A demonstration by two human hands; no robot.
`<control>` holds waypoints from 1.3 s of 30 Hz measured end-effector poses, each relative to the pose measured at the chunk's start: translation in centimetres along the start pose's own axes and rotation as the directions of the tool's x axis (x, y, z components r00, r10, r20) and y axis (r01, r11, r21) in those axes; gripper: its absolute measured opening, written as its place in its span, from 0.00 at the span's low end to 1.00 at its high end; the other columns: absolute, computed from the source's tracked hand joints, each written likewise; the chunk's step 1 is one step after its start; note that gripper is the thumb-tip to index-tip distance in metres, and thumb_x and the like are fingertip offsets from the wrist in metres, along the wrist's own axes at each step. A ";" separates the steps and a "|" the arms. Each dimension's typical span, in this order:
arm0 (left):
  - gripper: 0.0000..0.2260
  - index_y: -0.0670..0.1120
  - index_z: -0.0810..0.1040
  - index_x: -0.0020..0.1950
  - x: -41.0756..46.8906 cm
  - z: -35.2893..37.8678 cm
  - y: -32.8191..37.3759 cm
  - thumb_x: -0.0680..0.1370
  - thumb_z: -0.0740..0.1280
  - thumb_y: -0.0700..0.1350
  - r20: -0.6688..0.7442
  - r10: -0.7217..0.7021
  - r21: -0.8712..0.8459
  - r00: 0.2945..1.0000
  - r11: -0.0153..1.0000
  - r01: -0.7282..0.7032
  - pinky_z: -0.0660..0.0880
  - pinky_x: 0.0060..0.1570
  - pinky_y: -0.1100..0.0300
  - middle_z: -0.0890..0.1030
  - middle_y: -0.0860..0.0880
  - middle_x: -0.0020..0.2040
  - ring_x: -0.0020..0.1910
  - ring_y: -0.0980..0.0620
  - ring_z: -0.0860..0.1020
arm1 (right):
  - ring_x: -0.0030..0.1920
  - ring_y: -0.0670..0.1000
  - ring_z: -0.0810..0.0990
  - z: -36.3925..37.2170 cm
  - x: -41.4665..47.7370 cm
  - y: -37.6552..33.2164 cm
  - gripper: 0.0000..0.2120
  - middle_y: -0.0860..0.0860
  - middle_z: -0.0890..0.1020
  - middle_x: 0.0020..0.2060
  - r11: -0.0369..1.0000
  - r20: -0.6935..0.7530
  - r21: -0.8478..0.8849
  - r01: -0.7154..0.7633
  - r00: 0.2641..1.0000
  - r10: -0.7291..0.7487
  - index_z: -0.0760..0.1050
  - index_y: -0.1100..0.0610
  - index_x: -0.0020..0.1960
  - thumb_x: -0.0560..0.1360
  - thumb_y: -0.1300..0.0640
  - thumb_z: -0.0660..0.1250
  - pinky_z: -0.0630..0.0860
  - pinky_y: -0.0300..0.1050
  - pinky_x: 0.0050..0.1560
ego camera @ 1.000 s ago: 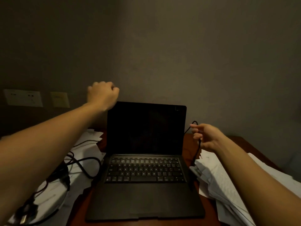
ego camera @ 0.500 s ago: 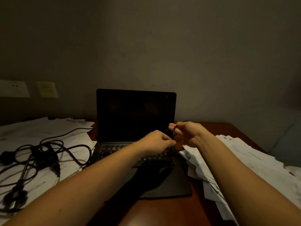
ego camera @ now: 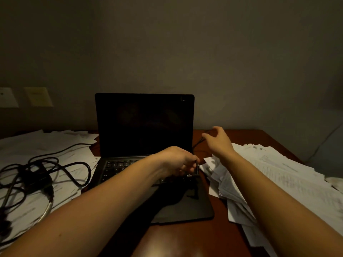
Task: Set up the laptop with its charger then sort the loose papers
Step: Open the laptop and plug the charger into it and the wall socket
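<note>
Since half a second ago the hands have parted: the right hand (ego camera: 220, 143) has moved away to the right of the laptop (ego camera: 148, 156), while the left hand (ego camera: 176, 160) stays over the right end of the keyboard.

That laptop stands open on the wooden desk (ego camera: 185, 240), its screen dark, facing the person. The left hand reaches across it, fingers curled and pinched around the end of a thin dark cable (ego camera: 197, 143) at the laptop's right edge; the plug itself is too dim to make out. From there the cable runs up and right to the right hand, which hovers just right of the screen's lower corner. Its thumb and forefinger are loosely curved with a gap between them, and the cable passes by the fingertips; whether they actually pinch it cannot be told.

Left of the laptop, the charger brick (ego camera: 37, 178) lies on a spread of papers (ego camera: 61, 145), with black cord looped and tangled around it. One strand runs from this tangle toward the back of the laptop. Right of the laptop a thick, untidy pile of printed sheets (ego camera: 278, 179) fans across the desk, its near edge touching the laptop's right side, and the right forearm passes above it.

On the wall left of the laptop are two pale plates (ego camera: 38, 96).
</note>
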State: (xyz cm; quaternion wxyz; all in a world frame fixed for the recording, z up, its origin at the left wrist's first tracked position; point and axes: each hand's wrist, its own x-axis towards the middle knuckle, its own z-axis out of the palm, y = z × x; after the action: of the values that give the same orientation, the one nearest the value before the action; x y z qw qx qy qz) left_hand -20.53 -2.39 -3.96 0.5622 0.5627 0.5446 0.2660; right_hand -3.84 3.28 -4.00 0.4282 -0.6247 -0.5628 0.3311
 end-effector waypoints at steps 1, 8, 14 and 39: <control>0.10 0.43 0.83 0.55 0.2 -0.1 0.0 0.83 0.64 0.46 0.035 -0.018 -0.029 0.999 0.999 0.019 0.73 0.43 0.60 0.81 0.49 0.43 0.38 0.56 0.78 | 0.69 0.57 0.72 -0.2 0.3 0.5 0.26 0.57 0.70 0.72 0.998 0.022 -0.037 0.046 0.999 -0.046 0.62 0.55 0.78 0.82 0.52 0.64 0.71 0.52 0.65; 0.06 0.49 0.81 0.48 1.9 -0.9 -0.4 0.81 0.66 0.48 0.187 -0.091 -0.043 0.978 0.994 0.100 0.71 0.47 0.58 0.79 0.53 0.39 0.40 0.55 0.75 | 0.75 0.53 0.65 0.6 3.2 2.4 0.25 0.54 0.65 0.78 0.975 0.223 -0.121 0.185 0.962 -0.155 0.56 0.51 0.81 0.85 0.55 0.56 0.63 0.41 0.66; 0.07 0.48 0.82 0.50 3.7 -0.4 -0.4 0.81 0.65 0.49 0.106 -0.081 -0.050 0.991 0.995 0.087 0.69 0.42 0.60 0.79 0.50 0.44 0.42 0.54 0.75 | 0.70 0.55 0.71 2.0 6.5 3.7 0.23 0.56 0.71 0.73 0.925 0.314 -0.258 0.278 0.930 -0.191 0.61 0.55 0.79 0.85 0.60 0.54 0.68 0.42 0.61; 0.11 0.47 0.80 0.42 5.7 2.7 -0.2 0.83 0.64 0.46 -0.099 -0.147 -0.161 0.984 0.978 0.130 0.55 0.26 0.66 0.75 0.55 0.27 0.25 0.59 0.66 | 0.50 0.42 0.76 -4.3 -3.6 3.6 0.14 0.45 0.81 0.54 0.660 0.464 -0.462 0.592 0.796 -0.389 0.79 0.47 0.63 0.79 0.58 0.66 0.70 0.33 0.46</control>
State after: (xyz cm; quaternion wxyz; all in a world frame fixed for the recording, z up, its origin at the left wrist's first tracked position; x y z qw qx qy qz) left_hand -16.63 1.88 -6.49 0.5902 0.4626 0.5905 0.2982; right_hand 1.03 -1.00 -5.74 0.1889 -0.4833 -0.8479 0.1089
